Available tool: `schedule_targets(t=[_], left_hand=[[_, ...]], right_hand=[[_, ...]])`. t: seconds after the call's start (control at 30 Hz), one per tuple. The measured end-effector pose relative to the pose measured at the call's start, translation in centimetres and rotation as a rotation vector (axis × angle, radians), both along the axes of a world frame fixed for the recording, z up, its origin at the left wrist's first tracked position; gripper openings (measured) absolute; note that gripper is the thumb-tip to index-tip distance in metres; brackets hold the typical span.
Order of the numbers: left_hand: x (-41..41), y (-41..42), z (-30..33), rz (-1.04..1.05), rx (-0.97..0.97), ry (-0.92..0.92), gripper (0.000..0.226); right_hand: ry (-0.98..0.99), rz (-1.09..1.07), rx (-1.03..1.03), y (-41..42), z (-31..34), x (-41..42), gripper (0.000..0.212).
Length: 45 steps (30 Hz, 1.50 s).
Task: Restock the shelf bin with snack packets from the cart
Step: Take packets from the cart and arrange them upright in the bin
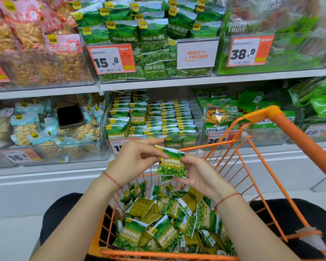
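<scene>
Across two white shelves [45, 91] of a shop aisle stand clear plastic bins of packaged snacks. Along the upper shelf, three bins show fully: one of golden fried snacks [36, 61] at the left, one of green pea packets [151, 42] priced 15.8, one of dried fruit bags [271, 34] priced 38.9. On the lower shelf, the leftmost bin holds pale blue nut packets with one dark phone [70, 116] lying on top; next to it the shelf bin [152, 119] carries garlic pea packets in tidy upright rows, too many to count; further right sit two more bins of green bags [233, 112]. Below the shelf's front edge, the left hand [132, 162] pinches the top corner of one snack packet [171, 163], while the right hand [201, 176] grips its lower right side; the packet is held above the cart, in front of the shelf bin. An orange wire cart [262, 166] sits at the bottom, holding a loose heap of garlic pea packets [167, 223], well over a dozen. Each wrist wears one red string.
</scene>
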<state>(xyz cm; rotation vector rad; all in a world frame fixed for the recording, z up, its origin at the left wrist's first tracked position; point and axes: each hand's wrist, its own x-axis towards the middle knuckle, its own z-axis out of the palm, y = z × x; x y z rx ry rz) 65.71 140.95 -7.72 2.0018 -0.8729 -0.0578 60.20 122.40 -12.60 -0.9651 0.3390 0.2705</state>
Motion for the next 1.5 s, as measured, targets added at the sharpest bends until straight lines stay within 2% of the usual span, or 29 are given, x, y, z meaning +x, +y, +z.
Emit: schedule_targets(t=[0.07,0.23,0.3,0.4,0.47,0.53,0.63,0.73,0.8,0.9,1.1,1.2,1.33,1.5], left_hand=[[0.6,0.0,-0.7,0.033,0.010,-0.007,0.046],[0.8,0.1,-2.0,0.093,0.000,0.001,0.049],[0.4,-0.1,-2.5,0.095,0.027,0.007,0.048],[-0.8,-1.1,-3.0,0.176,-0.077,0.151,0.037],[-1.9,-2.1,-2.9,0.275,-0.172,0.410,0.043],[-2.5,-2.9,-3.3,0.302,-0.128,0.595,0.061],[-2.7,-4.0,-4.2,0.292,-0.087,0.652,0.083],[-2.3,-4.4,-4.8,0.339,-0.138,0.713,0.071],[-2.4,-4.3,-4.5,0.357,-0.166,0.746,0.075],[-2.7,-4.3,-4.3,0.364,-0.168,0.727,0.074],[-3.1,-4.7,-4.9,0.397,-0.074,0.568,0.065],[-3.2,-4.8,-4.9,0.421,-0.065,0.531,0.064],[-3.2,-4.9,-4.9,0.476,-0.035,0.489,0.062],[-3.3,-4.9,-5.1,0.455,-0.018,0.448,0.062]], right_hand=[[0.006,0.023,-0.019,0.1,0.1,-0.1,0.023],[-0.019,0.066,-0.091,0.4,0.6,-0.5,0.071],[-0.025,0.037,-0.127,0.5,0.3,-0.4,0.081],[-0.061,-0.033,-0.167,0.5,-0.1,0.0,0.095],[-0.116,-0.077,-0.233,0.4,-0.2,0.1,0.091],[-0.182,-0.077,-0.360,0.5,-0.6,0.0,0.082],[-0.232,-0.080,-0.511,1.0,-0.7,-0.3,0.079],[-0.163,-0.084,-0.381,1.1,-0.6,0.1,0.073],[-0.150,-0.098,-0.310,1.3,-0.4,0.2,0.065],[-0.174,-0.093,-0.390,1.3,-0.3,0.0,0.071],[-0.229,-0.137,-0.483,1.4,-0.5,-0.2,0.052],[-0.248,-0.134,-0.498,1.1,-0.3,-0.1,0.059],[-0.304,-0.094,-0.544,1.4,0.0,-0.5,0.081],[-0.325,-0.127,-0.491,1.1,-0.2,-0.4,0.064]])
